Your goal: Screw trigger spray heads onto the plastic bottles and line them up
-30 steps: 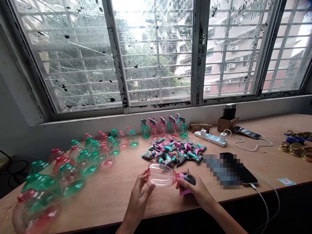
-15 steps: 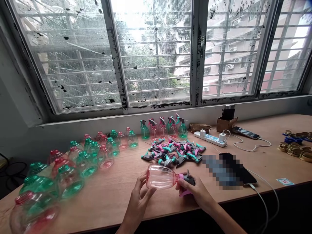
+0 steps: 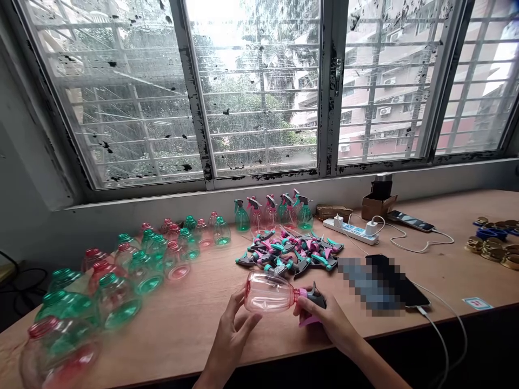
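Note:
A clear pink spray bottle lies sideways between my hands above the table's front part. My left hand holds it at the base, with the fingers behind and the thumb along the near side. At the neck, my right hand is closed around the grey-and-pink spray head, which sits on the bottle's mouth. Just beyond the bottle lies a pile of loose pink, teal and grey spray heads.
Several open pink and green bottles stand along the left. Several bottles with spray heads line the window sill. On the right are a power strip, a charging phone, another phone and gold-coloured round pieces.
Both hands keep hold of the bottle and spray head, with almost no movement. My left thumb looks slightly farther off the bottle. The whole view has shifted a little.

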Demonstrator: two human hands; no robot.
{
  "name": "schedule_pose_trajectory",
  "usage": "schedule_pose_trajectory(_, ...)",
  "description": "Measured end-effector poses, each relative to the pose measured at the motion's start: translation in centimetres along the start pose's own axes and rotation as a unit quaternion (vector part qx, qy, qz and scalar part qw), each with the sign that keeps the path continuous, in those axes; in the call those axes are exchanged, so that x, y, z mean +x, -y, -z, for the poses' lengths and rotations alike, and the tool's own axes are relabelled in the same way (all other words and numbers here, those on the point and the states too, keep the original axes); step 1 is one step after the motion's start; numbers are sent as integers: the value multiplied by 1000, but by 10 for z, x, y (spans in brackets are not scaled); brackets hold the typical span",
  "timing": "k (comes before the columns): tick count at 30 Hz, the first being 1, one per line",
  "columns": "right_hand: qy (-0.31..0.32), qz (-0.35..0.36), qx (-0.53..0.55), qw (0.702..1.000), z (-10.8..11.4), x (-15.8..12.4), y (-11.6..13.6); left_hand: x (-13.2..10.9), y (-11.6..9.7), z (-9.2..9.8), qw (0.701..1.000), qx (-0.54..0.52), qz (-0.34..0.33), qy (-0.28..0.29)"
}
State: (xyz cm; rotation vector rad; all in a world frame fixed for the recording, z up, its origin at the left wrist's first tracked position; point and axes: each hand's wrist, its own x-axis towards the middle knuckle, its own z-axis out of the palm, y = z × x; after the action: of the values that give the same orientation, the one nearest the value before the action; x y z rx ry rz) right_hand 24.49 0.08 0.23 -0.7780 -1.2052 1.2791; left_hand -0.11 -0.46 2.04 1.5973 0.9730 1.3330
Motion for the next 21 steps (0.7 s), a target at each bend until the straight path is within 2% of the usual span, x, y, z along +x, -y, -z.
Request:
schedule_pose_trajectory(2, -1, 1, -2, 1000, 0, 1, 0, 1, 0, 1, 1000, 1, -8, 10)
schedule_pose_trajectory(11, -2, -5, -4, 1000, 0, 0, 0, 2, 8, 2, 1000, 18, -9, -22)
schedule_pose_trajectory(17, -3, -6, -14, 1000, 0, 0, 1, 1, 5, 2, 1000, 3, -3, 2)
schedule_pose_trajectory(21, -10, -7, -12, 1000, 0, 2, 0, 4, 12, 4, 1000, 18, -14, -17)
